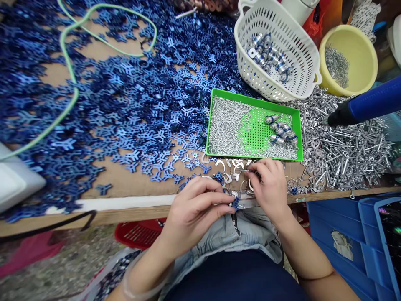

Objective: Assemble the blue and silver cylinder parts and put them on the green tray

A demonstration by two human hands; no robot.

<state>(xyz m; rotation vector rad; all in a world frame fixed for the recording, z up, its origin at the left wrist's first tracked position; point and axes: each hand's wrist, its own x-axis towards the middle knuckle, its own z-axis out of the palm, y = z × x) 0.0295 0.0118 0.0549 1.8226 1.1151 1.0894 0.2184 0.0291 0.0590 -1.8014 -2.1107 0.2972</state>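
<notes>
At the table's front edge, my left hand [199,205] pinches a small blue metal part [235,203] with a whitish round piece on it, between thumb and fingertips. My right hand [270,188] is closed just to the right, its thumb and forefinger on a thin silvery pin [243,170]; most of the pin is hidden by the fingers. Silver curved pieces [222,165] lie on the table under and between both hands. Behind the right hand stands a green tray [257,156] with many small metal pins and several silver-and-blue cylindrical assemblies [283,133].
Blue three-armed parts [131,117] cover the left tabletop, crossed by a pale green cord [67,58]. A white basket [300,46] and yellow bowl [365,58] stand at the back right. Metal bolts [341,154] are heaped under a blue tool [369,104]; blue crates [332,221] stand below.
</notes>
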